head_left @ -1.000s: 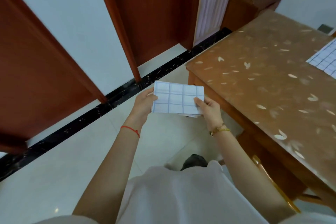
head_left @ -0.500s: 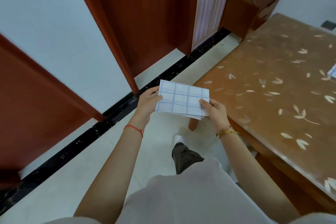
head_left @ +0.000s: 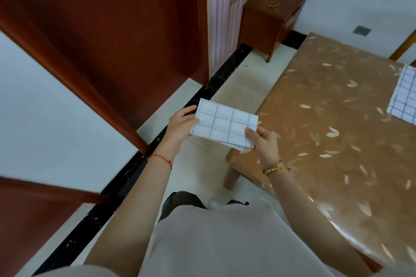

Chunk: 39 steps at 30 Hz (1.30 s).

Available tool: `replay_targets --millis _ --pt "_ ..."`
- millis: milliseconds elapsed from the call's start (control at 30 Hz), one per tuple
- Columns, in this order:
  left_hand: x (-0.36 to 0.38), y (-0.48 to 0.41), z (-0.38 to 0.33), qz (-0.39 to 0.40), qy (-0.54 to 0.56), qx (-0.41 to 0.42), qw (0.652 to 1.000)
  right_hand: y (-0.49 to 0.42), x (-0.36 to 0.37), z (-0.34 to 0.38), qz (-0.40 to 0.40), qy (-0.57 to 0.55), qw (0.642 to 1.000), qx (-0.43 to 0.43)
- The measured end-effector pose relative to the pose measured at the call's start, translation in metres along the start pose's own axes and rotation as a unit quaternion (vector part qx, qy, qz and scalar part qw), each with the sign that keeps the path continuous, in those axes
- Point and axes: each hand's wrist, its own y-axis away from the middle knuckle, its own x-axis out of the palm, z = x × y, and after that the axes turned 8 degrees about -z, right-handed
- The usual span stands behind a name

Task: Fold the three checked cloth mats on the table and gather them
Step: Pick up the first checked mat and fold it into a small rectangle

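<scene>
Nearest, along the bottom edge, a pale shirt [head_left: 225, 243], cut off by the frame. Past its hem, a dark trouser leg [head_left: 180, 200] and the tip of a white shoe [head_left: 213, 202], mostly hidden. Up from there, two bare forearms, with a red string [head_left: 161, 158] on the left wrist and a gold bracelet [head_left: 275, 169] on the right.

In the air over the pale floor [head_left: 198, 177], just off the near-left corner of the surface [head_left: 326, 137]: the folded checked mat [head_left: 225, 123], white with blue lines, held between both hands. Left hand [head_left: 180, 125] gripping the left short edge, thumb on top, fingers underneath and out of sight. Right hand [head_left: 265, 141] pinching the near right corner, thumb on top. Lower layers of the fold peeking out beneath there, their number hard to make out.

Further right, on the brown leaf-patterned surface and well apart from the hands, a second checked mat [head_left: 404, 94] lying flat, cut off by the right frame edge.

Open floor between the surface's left edge and a black marble band [head_left: 126, 177]. Beyond the band, red-brown door panels [head_left: 112, 29]. Farthest, against the wall, a small wooden cabinet [head_left: 267, 20] with a pale scrawl on its top, too small to read.
</scene>
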Motion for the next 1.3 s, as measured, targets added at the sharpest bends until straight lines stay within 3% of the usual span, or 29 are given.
replay_targets --millis 267,500,700,1067,1300 --pt "0.042 -0.108 -0.045 0.148 -0.044 0.004 0.988 -0.053 0.021 0.009 -0.153 -0.048 0.987 -0.003" --pt "0.07 -0.198 -0.084 0.273 -0.095 0.03 0.957 -0.073 0.071 0.017 -0.294 -0.144 0.945 0.001" --pt "0.089 -0.236 -0.112 0.364 -0.164 0.091 0.912 -0.066 0.118 0.016 -0.405 -0.212 0.889 -0.018" --pt "0.162 -0.23 -0.108 0.511 -0.226 0.083 0.825 -0.043 0.126 0.009 -0.548 -0.25 0.798 0.02" --pt "0.245 -0.206 -0.089 0.602 -0.3 0.106 0.733 -0.047 0.098 -0.011 -0.615 -0.269 0.74 0.047"
